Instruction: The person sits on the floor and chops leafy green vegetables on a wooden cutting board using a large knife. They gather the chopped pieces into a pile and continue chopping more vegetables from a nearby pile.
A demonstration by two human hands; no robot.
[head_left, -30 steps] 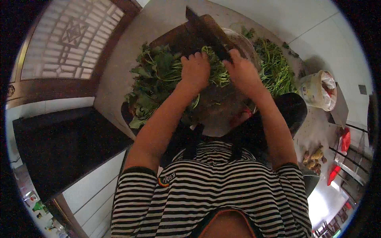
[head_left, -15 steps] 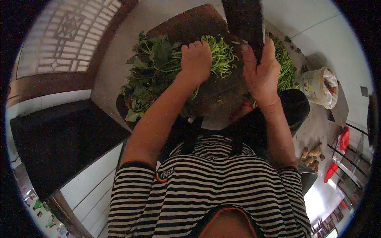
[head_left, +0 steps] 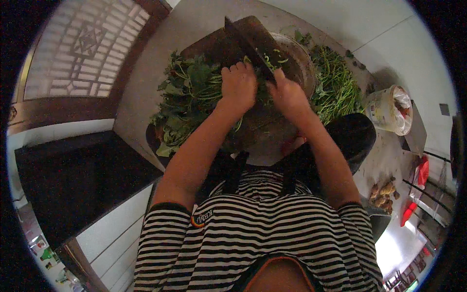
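My left hand (head_left: pixel 239 87) is closed round a bunch of leafy green stems (head_left: pixel 194 85) on a dark wooden chopping board (head_left: pixel 206 45). The leaves spread out to the left of that hand. In my right hand (head_left: pixel 290 101) is the handle of a wide dark kitchen knife (head_left: pixel 247 47). Its blade slants up and left across the board, seen nearly edge-on, close beside my left knuckles. A few chopped green pieces (head_left: pixel 278 61) lie to the right of the blade. What lies under the blade and my fingers is hidden.
Past the board's right edge a round basin (head_left: pixel 311 68) shows its rim. More loose greens (head_left: pixel 338 87) lie right of it, near a pale plastic bucket (head_left: pixel 391 109) lined with a bag. Brown root-like pieces (head_left: pixel 383 194) lie lower right. A black-topped ledge (head_left: pixel 82 180) stands left.
My right hand has swung the knife left and down from upright, turning the blade edge-on beside my left hand. The chopped heap there is mostly out of sight; the basin rim now shows.
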